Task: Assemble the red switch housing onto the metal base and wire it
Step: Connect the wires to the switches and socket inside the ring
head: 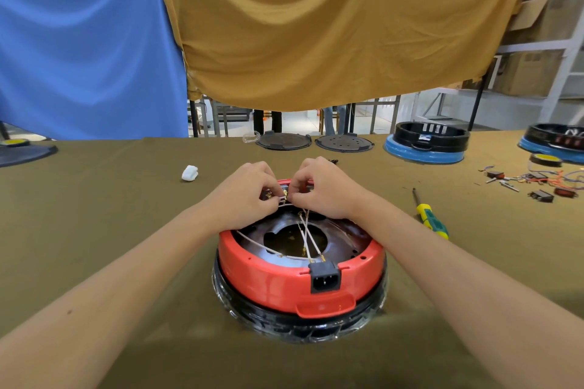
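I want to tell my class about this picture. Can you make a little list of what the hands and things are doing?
left hand: pinches a white wire at the far rim
right hand: pinches there too, touching the left
red housing: sits on the table, white wires crossing inside
black socket: on the near side
screwdriver: lies to the right, untouched

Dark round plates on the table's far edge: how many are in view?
2. One dark round plate lies at the far edge just beyond the hands; the second plate sits beside it to the right, with holes in its face. Others may be hidden.
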The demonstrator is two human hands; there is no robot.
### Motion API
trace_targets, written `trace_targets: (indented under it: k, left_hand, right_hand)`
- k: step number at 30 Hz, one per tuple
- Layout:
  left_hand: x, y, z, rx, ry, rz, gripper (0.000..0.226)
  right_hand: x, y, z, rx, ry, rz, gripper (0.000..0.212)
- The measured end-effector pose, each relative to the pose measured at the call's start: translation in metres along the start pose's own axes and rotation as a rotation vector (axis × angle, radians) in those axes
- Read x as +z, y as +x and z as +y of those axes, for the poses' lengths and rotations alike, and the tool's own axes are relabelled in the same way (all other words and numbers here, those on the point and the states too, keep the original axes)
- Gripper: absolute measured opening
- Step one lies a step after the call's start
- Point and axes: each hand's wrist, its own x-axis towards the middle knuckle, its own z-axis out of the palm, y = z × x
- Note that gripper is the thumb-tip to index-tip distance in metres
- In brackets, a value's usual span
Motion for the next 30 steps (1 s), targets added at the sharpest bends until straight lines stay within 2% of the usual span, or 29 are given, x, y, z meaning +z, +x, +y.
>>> trace_targets:
  k: [11, 16, 21, 30]
  left_hand:
    - [0.0002, 0.0012, 0.0005, -0.045, 0.002, 0.012, 0.012]
    - [0.0002, -0.0004, 0.0021, -0.107, -0.050, 0.071, 0.003]
    - [-0.0015, -0.0003, 0.0039, -0.116, -0.033, 0.013, 0.008]
    - [-0.0010, 0.0001, 0.0011, -0.071, -0.062, 0.008, 0.019]
  right_hand:
    - [0.0015, 0.0022, 0.0027, -0.023, -0.057, 0.013, 0.013]
    - [0.0018, 0.0030, 0.0040, -0.026, -0.066, 0.025, 0.015]
    - [0.0012, 0.0034, 0.0042, -0.025, -0.091, -0.007, 0.035]
    - [0.0019, 0.0045, 0.0024, -0.015, -0.147, -0.011, 0.032]
